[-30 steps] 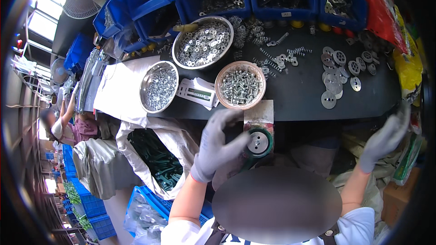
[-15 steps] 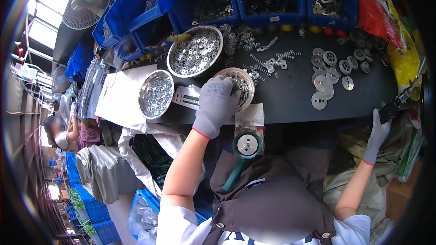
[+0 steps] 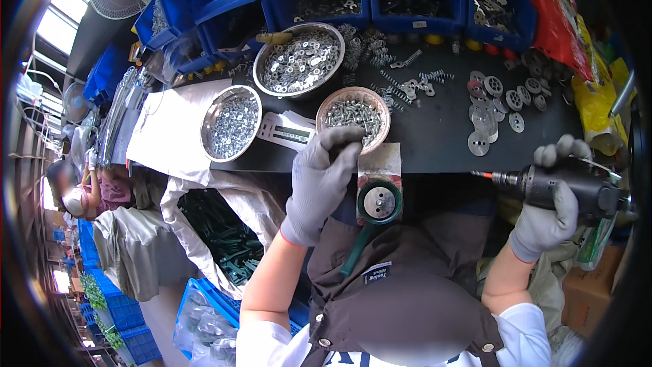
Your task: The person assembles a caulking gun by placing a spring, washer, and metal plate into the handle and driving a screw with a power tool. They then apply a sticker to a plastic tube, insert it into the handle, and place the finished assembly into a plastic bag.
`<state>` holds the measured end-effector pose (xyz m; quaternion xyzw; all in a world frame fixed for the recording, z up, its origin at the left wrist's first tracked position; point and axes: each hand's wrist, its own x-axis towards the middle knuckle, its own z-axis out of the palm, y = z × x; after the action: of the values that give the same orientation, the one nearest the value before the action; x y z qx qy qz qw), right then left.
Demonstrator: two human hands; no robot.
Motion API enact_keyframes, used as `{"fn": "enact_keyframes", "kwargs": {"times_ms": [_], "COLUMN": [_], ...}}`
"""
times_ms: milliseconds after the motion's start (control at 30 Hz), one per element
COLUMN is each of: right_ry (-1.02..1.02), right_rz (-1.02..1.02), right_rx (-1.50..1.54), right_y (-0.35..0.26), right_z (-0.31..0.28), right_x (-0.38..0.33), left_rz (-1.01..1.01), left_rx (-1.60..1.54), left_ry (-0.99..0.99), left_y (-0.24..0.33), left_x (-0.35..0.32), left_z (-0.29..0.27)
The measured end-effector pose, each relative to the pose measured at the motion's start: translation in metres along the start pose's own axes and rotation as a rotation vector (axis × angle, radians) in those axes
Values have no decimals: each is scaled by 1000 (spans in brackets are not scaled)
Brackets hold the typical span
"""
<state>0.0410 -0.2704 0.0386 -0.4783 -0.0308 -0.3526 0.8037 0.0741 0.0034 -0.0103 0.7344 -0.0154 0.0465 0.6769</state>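
Observation:
My left hand (image 3: 316, 187), in a grey glove, hovers just in front of a pinkish bowl (image 3: 320, 117) of small screws. Its thumb and fingertips are pinched together; what lies between them is too small to make out. My gloved right hand (image 3: 547, 224) grips a black power screwdriver (image 3: 574, 189), its orange-tipped bit pointing left. Between my hands, at the table's front edge, a green round-headed part with a handle (image 3: 356, 250) rests on a small fixture (image 3: 380, 158). A silver disc with holes (image 3: 379, 202) sits inside its round head.
Two steel bowls of small metal parts (image 3: 203, 129) stand left of the screws. Springs (image 3: 397, 85) and loose metal discs (image 3: 483, 121) lie on the dark table. Blue bins (image 3: 418, 24) line the back. A sack of green parts (image 3: 217, 245) is at lower left. Another person (image 3: 75, 194) sits far left.
My left hand has drawn back out of the screw bowl toward me, fingers pinched. My right hand has brought the power screwdriver inward from the far right, its bit now pointing left.

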Motion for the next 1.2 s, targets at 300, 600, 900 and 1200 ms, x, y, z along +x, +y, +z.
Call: {"fn": "enact_keyframes", "kwargs": {"times_ms": [300, 600, 900, 1200], "right_ry": [-368, -397, -274, -106], "right_rz": [132, 220, 283, 255], "right_rx": [508, 449, 449, 465], "right_y": [-19, -12, -12, -8], "right_z": [82, 78, 67, 71], "right_x": [-20, -29, -32, -22], "left_rz": [-409, -471, 9, 201], "left_rx": [-662, -787, -241, -125], "left_ry": [-125, -176, -108, -94], "left_y": [36, 26, 26, 28], "left_x": [-53, -65, -76, -67], "left_z": [9, 3, 9, -10]}}
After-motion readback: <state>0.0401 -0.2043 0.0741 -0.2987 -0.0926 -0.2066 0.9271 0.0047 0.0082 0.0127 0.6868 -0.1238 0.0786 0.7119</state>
